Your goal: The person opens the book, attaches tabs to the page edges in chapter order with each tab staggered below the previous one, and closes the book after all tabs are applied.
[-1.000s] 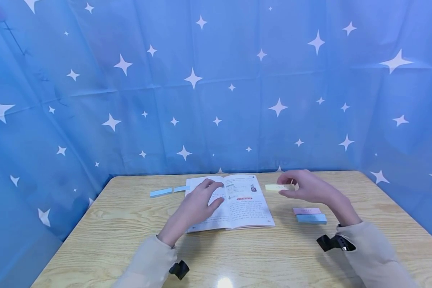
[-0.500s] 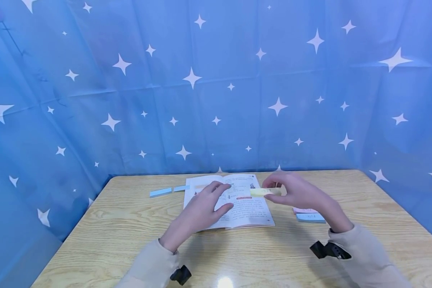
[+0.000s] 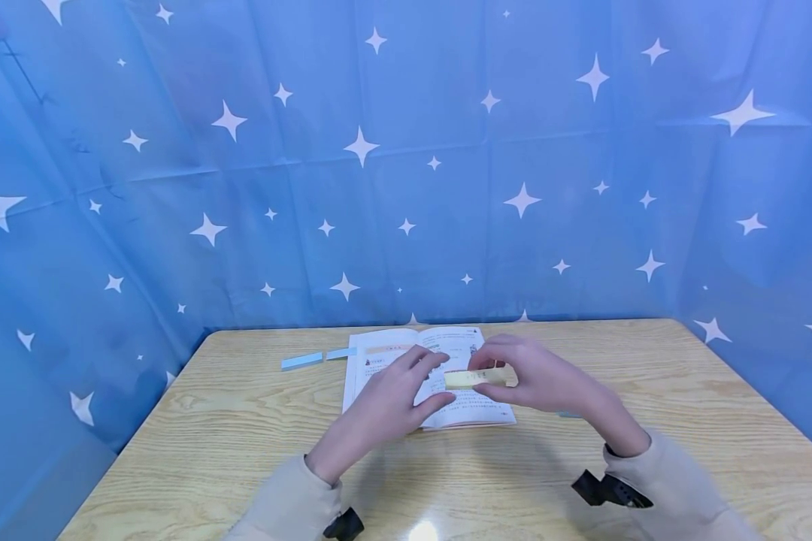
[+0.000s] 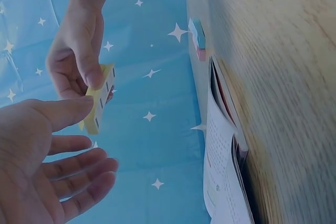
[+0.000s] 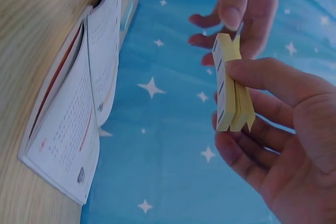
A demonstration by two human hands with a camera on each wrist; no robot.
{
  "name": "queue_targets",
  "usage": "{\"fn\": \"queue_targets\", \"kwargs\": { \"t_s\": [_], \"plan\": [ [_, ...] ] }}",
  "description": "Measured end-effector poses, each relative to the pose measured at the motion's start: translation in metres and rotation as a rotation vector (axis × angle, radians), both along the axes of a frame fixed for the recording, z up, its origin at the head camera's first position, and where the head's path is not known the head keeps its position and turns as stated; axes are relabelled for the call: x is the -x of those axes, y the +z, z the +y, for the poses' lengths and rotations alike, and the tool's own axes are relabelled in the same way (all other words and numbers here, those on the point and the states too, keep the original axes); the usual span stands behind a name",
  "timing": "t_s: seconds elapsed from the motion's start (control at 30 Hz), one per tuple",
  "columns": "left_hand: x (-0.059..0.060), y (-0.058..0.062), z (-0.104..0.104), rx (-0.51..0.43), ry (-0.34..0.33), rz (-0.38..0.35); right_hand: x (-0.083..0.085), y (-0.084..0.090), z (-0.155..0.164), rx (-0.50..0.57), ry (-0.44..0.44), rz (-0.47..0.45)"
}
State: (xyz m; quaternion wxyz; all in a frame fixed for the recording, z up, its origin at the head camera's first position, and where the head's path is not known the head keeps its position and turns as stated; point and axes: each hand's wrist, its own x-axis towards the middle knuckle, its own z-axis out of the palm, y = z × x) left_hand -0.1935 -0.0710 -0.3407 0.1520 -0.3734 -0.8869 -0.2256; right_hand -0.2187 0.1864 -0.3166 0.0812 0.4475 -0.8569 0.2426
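While our right hand (image 3: 534,379) pinches the slim yellow pad of paper sticky notes (image 3: 472,377) above the open printed paper booklet (image 3: 406,361), our left hand's (image 3: 386,402) relaxed fingertips (image 4: 84,104) touch its top leaf, which we judge not yet peeled.

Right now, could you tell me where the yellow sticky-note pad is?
Head view: the yellow pad is pinched in the right hand above the open book.
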Motion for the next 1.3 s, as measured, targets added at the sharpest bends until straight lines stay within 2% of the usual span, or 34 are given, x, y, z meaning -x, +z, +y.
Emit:
{"fn": "queue_targets", "kwargs": {
  "t_s": [0.3, 0.6, 1.0, 1.3],
  "plan": [
    [-0.002, -0.002, 0.002, -0.053, -0.034, 0.056, -0.008, 0.000, -0.011, 0.009, 0.018, 0.022],
    [-0.002, -0.002, 0.004, -0.091, -0.066, 0.038, -0.008, -0.002, -0.015, 0.032, 0.028, 0.047],
    [0.000, -0.001, 0.003, -0.148, -0.104, -0.007, -0.012, -0.002, -0.017, 0.020, -0.021, 0.026],
    [0.001, 0.002, -0.002, -0.137, -0.080, 0.017, -0.010, -0.003, -0.015, 0.035, -0.036, 0.076]
  ]
}}
